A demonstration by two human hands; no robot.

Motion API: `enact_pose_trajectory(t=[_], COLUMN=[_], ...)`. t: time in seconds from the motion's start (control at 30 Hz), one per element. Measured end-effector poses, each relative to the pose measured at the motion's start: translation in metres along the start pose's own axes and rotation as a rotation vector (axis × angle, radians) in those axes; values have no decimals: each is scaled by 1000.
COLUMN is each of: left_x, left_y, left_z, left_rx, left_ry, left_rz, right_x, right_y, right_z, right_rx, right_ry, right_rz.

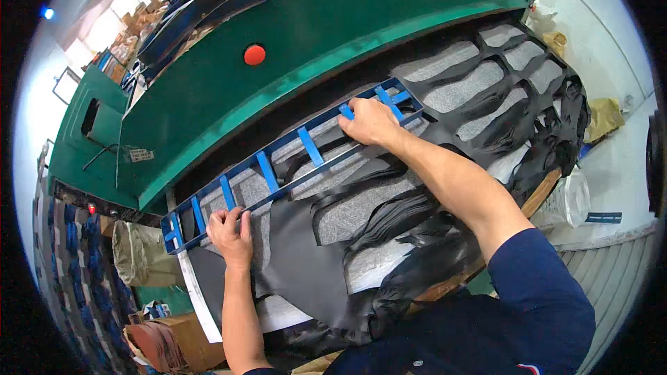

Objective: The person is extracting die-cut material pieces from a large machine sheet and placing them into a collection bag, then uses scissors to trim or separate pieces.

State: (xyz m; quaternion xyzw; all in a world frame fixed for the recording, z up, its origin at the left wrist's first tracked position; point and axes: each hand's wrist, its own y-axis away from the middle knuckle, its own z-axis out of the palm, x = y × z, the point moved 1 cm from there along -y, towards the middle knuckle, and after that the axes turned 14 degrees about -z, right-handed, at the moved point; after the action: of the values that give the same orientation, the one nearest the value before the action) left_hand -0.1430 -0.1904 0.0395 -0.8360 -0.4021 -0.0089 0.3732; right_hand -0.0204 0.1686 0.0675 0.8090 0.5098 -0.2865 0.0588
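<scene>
A long blue cutting die (310,146), ladder-like with several crossbars, lies slantwise over layered black sheet material (302,250). Near its upper right end, my right hand (372,123) is wrapped round a crossbar. My left hand (231,234) pinches the die's near edge towards its lower left end, fingers curled over the rail. Through the frame, grey speckled surface and black sheet show. Cut-out openings in the black sheets bare more of the grey surface (340,221), right of my left hand and below my right forearm.
A green press beam (333,21) with red buttons (255,54) spans behind the die. Torn black scrap (556,114) heaps at the right end. At lower left stand a pale sack (142,257) and a cardboard box (187,344); a white bucket (571,198) stands right.
</scene>
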Motion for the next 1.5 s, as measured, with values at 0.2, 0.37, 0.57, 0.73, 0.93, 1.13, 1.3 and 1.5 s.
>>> enact_pose_trajectory(t=[0.2, 0.37, 0.57, 0.73, 0.93, 1.13, 1.3, 1.5], left_x=[5, -3, 1, -1, -10, -9, -4, -17], left_y=[-3, 3, -8, -26, -15, -11, -14, -6], left_z=[4, -4, -10, -21, 5, 1, 7, 5], left_rx=[-46, 19, -47, -97, -137, -105, -95, -88], left_ry=[2, -16, 115, 119, 111, 130, 124, 100], left_rz=[-30, -1, -125, -161, -161, -163, -148, -159], right_x=[11, 0, 10, -4, 14, 6, 16, 0], right_y=[-1, -3, -11, -23, -23, -21, -19, -16], right_z=[3, 7, 5, 4, 14, 20, 13, 17], right_rx=[21, 0, -6, -34, 7, 38, 34, 22], right_ry=[57, 62, 44, 72, 44, 32, 82, 35], right_rz=[-49, -85, -71, -98, -107, -87, -105, -58])
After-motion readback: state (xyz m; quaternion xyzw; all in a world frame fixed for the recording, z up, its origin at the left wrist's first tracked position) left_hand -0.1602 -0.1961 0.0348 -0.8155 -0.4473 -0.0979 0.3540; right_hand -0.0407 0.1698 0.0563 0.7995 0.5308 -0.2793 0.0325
